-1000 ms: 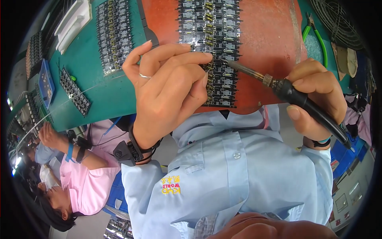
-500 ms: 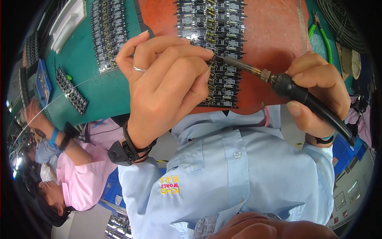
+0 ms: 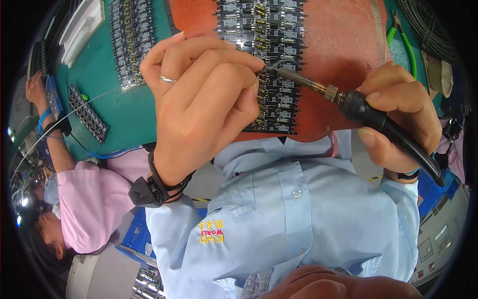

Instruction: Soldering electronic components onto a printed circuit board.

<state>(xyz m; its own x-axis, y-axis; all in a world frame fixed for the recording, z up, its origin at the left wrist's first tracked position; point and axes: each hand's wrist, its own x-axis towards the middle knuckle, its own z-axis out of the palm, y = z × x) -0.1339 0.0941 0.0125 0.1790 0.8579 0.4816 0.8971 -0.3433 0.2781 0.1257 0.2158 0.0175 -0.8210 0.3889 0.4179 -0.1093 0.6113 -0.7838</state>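
Lying on the red mat (image 3: 348,37), the board (image 3: 281,102) is black, silver-speckled, yellowish along its middle. It runs under the left hand's (image 3: 201,99) bent fingertips, their hold unclear; the right hand (image 3: 416,104) grasps the iron (image 3: 366,108), tip over the board.

"Any lettering about?"
"Yellow and pink stitched letters (image 3: 212,231) on the blue shirt (image 3: 269,212), below the left fingers (image 3: 239,58)."
"And the circuit boards (image 3: 282,107) beside those fingers?"
"Pale markings, far too small to read out."
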